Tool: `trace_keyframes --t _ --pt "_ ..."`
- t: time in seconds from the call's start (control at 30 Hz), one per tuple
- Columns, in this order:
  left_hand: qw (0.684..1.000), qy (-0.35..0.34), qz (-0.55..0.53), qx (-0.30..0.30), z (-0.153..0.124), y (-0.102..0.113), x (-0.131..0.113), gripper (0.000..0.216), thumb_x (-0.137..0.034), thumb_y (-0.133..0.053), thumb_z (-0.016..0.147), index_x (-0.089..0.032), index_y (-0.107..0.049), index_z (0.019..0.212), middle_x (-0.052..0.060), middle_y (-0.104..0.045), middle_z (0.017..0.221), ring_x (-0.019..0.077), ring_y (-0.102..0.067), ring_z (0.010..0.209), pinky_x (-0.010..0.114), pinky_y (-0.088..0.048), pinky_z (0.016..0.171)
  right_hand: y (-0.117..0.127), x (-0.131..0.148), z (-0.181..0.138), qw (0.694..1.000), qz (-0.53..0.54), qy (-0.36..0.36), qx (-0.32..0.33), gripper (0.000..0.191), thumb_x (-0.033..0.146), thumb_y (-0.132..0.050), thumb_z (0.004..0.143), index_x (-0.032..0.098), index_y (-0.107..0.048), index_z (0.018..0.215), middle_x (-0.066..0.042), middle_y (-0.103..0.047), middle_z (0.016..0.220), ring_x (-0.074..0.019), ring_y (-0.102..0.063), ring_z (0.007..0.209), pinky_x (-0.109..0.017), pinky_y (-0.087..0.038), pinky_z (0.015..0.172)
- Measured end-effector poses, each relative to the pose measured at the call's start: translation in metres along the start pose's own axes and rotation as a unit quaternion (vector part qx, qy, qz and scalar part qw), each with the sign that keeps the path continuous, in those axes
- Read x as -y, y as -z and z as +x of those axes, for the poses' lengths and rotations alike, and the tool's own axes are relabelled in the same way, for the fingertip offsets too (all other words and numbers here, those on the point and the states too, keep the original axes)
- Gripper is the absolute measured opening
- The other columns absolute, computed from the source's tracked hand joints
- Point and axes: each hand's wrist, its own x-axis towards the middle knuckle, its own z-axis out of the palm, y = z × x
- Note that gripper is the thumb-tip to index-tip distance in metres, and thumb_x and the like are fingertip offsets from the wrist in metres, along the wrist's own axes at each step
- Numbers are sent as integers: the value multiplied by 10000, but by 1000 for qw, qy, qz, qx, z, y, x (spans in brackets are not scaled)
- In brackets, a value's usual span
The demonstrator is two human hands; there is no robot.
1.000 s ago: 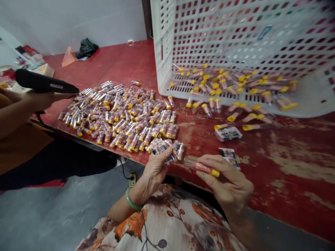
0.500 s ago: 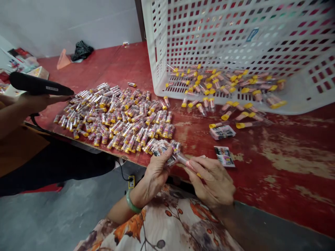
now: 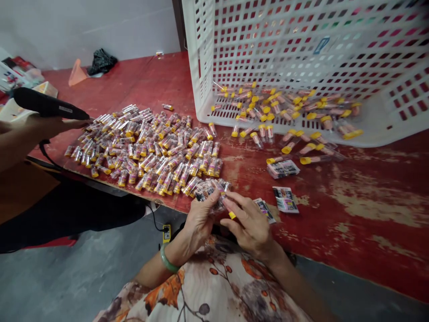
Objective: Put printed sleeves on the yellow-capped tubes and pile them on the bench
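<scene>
My left hand [image 3: 197, 226], with a green bangle at the wrist, is closed on a small stack of printed cards [image 3: 204, 190] at the table's front edge. A clear plastic tube with a yellow cap [image 3: 232, 215] lies across from it, partly hidden by fingers. The fingers of my right hand [image 3: 253, 226] are closed about this tube, up against the left hand's thumb. More printed cards [image 3: 264, 210] lie partly behind my right hand. Just beyond are another flat card [image 3: 285, 200] and a bundled stack of cards [image 3: 283, 168].
A large pile of filled yellow-capped tubes [image 3: 161, 154] covers the left table. At the back right, a white basket [image 3: 205, 58] lies tipped, with loose tubes [image 3: 270, 132] spilling out. A co-worker's hand [image 3: 40, 127] holds a black corded tool [image 3: 50, 103]. Plastic bags [image 3: 102, 61] lie behind.
My right hand has moved left, bringing the tube in against the left hand and its cards. Cards behind my right hand now show more. The view has shifted slightly.
</scene>
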Motion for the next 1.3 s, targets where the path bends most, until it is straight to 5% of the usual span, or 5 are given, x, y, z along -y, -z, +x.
trace_keyframes --t 0.1,0.33,1.0,1.17,1.3 --pt "999 31 9 8 1 3 -4 367 -293 -881 517 -108 -688 770 45 -695 742 144 -624 616 281 -521 615 10 0 6 993 92 -53 54 370 161 -496 897 172 -531 1264 -155 -590 1253 -244 -584 1148 -408 -532 904" --pt "998 48 20 31 -8 4 1 392 -244 -880 526 -114 -699 849 44 -707 797 146 -636 666 280 -523 646 5 4 6 989 70 -102 -75 234 53 -560 805 186 -638 981 -96 -688 977 -189 -665 899 -340 -562 770" --pt "999 8 40 -1 -6 6 13 418 -310 -879 518 -123 -702 847 47 -707 782 153 -639 642 295 -509 662 -20 -1 1 989 -29 -21 -143 236 12 -584 778 189 -645 922 -75 -719 876 -188 -704 770 -308 -600 691" --pt "992 -61 108 24 17 3 -12 394 -314 -863 542 -119 -705 846 51 -703 764 149 -628 608 283 -522 606 2 -8 8 995 25 -65 -65 217 101 -636 803 172 -643 1008 -112 -695 997 -188 -689 817 -299 -584 683" --pt "970 -125 207 39 51 -6 -60 408 -310 -861 533 -114 -720 862 63 -705 804 152 -619 594 262 -509 515 26 -16 5 990 -13 -100 -94 172 138 -644 805 203 -660 964 -76 -698 943 -191 -679 811 -320 -571 708"
